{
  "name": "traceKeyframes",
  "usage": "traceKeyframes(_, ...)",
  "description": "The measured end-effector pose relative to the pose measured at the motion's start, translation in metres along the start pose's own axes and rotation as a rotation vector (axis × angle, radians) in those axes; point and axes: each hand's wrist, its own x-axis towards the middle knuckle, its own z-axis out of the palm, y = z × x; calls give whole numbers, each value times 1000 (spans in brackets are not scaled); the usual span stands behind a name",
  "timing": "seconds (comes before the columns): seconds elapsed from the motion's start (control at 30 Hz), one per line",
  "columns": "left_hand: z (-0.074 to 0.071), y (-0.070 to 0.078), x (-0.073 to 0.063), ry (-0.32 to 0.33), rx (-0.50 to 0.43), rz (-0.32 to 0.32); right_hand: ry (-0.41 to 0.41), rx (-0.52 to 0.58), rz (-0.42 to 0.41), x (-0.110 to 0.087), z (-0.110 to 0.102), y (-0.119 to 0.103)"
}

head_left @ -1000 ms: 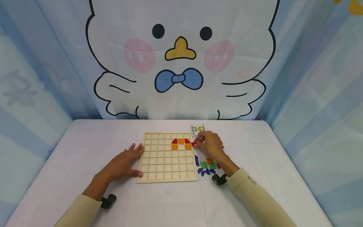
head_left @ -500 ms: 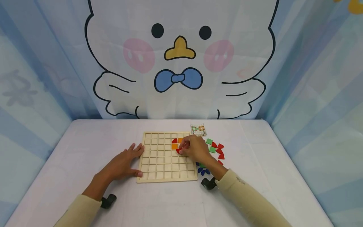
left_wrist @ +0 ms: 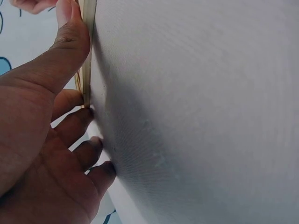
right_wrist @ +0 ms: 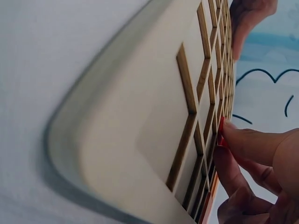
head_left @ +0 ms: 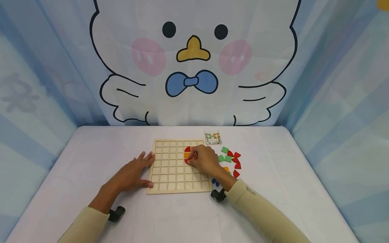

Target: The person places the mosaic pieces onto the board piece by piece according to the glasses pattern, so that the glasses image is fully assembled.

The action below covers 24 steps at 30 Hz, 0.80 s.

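Wooden grid board (head_left: 172,170) at centre of the head view, flat on the white surface (head_left: 182,216); left hand (head_left: 132,173) spread wide along its left edge, grasping nothing; right hand (head_left: 204,159) nearly closed, fingertips pinching a red piece (head_left: 186,162) at the board's upper right; whether seated, cannot tell.

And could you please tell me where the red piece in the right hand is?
In the head view, the red piece is pinched in the right hand, at the right half of the wooden board, just below an orange square.
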Motion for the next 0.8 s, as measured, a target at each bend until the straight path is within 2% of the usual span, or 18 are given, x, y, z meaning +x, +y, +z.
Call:
traceKeyframes(0.23,0,0,0,-6,4,-3,0,-12,9,2,-1,1)
traceKeyframes(0.47,1,0,1,-7,-6,-8,32,39,30,-2,-7,7)
traceKeyframes(0.6,1,1,1,-2,-1,4,62,32,66,-6,-16,16)
traceKeyframes(0.8,0,1,0,-1,4,6,76,15,169,-11,-34,34)
